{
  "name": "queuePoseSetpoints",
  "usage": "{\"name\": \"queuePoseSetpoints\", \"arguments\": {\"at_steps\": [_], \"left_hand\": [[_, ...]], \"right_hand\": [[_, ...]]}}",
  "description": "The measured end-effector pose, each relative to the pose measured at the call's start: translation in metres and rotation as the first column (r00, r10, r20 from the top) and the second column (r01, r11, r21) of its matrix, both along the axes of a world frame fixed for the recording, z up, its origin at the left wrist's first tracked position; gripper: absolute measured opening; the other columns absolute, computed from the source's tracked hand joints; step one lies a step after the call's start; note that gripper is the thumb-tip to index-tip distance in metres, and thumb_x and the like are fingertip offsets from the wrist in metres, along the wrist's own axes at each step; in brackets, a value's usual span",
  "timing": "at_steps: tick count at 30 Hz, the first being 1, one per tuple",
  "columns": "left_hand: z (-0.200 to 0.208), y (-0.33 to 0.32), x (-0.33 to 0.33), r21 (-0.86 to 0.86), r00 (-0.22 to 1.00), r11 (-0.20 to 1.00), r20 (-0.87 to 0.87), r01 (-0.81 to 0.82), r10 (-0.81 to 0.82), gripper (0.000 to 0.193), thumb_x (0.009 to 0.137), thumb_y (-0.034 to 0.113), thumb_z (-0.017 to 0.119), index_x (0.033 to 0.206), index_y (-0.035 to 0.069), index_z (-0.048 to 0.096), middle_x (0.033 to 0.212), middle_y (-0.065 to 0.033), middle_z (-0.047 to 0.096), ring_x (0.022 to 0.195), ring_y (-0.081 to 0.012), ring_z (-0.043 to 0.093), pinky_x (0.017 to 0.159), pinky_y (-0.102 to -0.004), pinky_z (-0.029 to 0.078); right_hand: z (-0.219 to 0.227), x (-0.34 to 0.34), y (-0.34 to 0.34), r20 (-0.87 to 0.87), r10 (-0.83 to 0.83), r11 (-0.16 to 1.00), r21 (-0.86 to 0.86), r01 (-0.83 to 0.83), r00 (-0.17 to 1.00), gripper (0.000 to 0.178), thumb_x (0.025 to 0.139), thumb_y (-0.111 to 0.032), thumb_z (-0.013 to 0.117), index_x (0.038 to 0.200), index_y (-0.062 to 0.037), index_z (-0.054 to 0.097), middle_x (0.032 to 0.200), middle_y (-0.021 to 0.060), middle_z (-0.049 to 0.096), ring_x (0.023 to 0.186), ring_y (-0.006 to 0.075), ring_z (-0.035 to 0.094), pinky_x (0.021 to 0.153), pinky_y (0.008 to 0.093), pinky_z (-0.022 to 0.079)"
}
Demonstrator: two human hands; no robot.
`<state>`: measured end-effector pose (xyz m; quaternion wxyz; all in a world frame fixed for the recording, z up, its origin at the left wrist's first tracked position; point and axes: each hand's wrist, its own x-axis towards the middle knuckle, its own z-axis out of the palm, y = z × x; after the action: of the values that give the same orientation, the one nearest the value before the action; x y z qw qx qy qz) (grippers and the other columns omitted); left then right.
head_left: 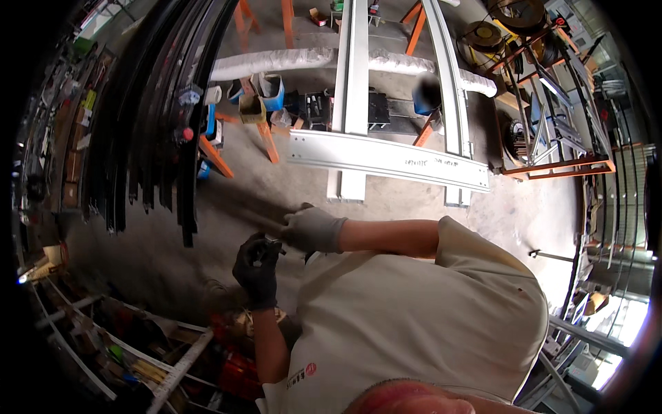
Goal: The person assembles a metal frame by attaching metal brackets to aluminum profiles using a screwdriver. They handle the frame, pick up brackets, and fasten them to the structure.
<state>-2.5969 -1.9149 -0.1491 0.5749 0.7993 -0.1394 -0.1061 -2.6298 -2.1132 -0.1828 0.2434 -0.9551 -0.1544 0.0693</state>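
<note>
My left hand, in a dark glove, is held in front of my body with its fingers curled. Small shiny bits show between those fingers, too small to name. Close beside it, my right hand in a grey glove reaches across from the right. Its fingers are closed and point toward the left fingertips; what they hold, if anything, is hidden. Beyond my hands a white metal profile with handwritten marks lies crosswise over two long white profiles.
Long black bars lie stacked to the left, their ends jutting toward me. Orange trestle legs and a wrapped white crossbar stand under the profiles. A shelf rack is at lower left, an orange-framed cart at right.
</note>
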Motion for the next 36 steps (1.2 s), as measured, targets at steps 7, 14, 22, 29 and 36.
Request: {"name": "queuePoseSetpoints", "arguments": {"at_steps": [7, 14, 22, 29, 36], "left_hand": [[0.008, -0.03, 0.098, -0.021, 0.984, 0.985, -0.048, 0.173, -0.174, 0.027, 0.078, 0.006, 0.084, 0.099, 0.002, 0.068, 0.111, -0.0127, 0.072, 0.086, -0.0126, 0.066, 0.075, -0.0275, 0.053], [0.012, -0.082, 0.193, 0.113, 0.895, 0.89, 0.01, 0.442, -0.446, 0.026, 0.08, 0.005, 0.082, 0.101, 0.001, 0.068, 0.107, -0.0112, 0.071, 0.085, -0.0127, 0.065, 0.076, -0.0281, 0.053], [-0.004, -0.138, 0.288, -0.187, 0.698, 0.716, -0.159, 0.673, -0.698, 0.023, 0.08, -0.001, 0.08, 0.097, -0.003, 0.065, 0.109, -0.0141, 0.069, 0.083, -0.0116, 0.064, 0.073, -0.0275, 0.054], [0.027, -0.165, 0.338, -0.131, 0.598, 0.6, 0.389, 0.789, -0.701, 0.032, 0.07, -0.007, 0.082, 0.097, 0.003, 0.067, 0.108, -0.0096, 0.068, 0.098, -0.0177, 0.066, 0.081, -0.0305, 0.055], [0.062, -0.149, 0.34, -0.238, 0.676, 0.646, 0.426, 0.725, -0.602, 0.039, 0.065, -0.005, 0.088, 0.097, 0.002, 0.066, 0.107, -0.0106, 0.067, 0.098, -0.0209, 0.067, 0.084, -0.0335, 0.057]], "right_hand": [[0.039, 0.086, -0.037, -0.291, -0.066, 0.994, 0.065, 0.088, 0.954, 0.021, 0.09, -0.029, 0.063, 0.098, -0.0105, 0.069, 0.087, 0.0118, 0.07, 0.085, 0.03, 0.069, 0.073, 0.0449, 0.053], [0.042, 0.123, -0.068, -0.438, -0.371, 0.804, 0.289, 0.519, 0.819, 0.023, 0.087, -0.027, 0.067, 0.096, -0.0061, 0.068, 0.084, 0.0141, 0.068, 0.081, 0.0347, 0.068, 0.075, 0.0439, 0.054], [0.033, 0.154, -0.073, -0.107, -0.749, 0.644, 0.112, 0.756, 0.654, 0.014, 0.085, -0.016, 0.066, 0.091, -0.0044, 0.06, 0.088, 0.0138, 0.065, 0.08, 0.0377, 0.065, 0.071, 0.0453, 0.052], [0.065, 0.191, -0.072, 0.133, -0.77, 0.638, 0.13, 0.759, 0.624, 0.014, 0.087, -0.009, 0.065, 0.102, -0.0068, 0.065, 0.087, 0.0149, 0.064, 0.081, 0.0358, 0.065, 0.071, 0.0442, 0.052], [0.128, 0.204, -0.068, 0.106, -0.832, 0.554, 0.124, 0.823, 0.544, 0.023, 0.089, -0.016, 0.069, 0.096, -0.0031, 0.052, 0.089, 0.0166, 0.06, 0.074, 0.0382, 0.064, 0.065, 0.0464, 0.051]]}}
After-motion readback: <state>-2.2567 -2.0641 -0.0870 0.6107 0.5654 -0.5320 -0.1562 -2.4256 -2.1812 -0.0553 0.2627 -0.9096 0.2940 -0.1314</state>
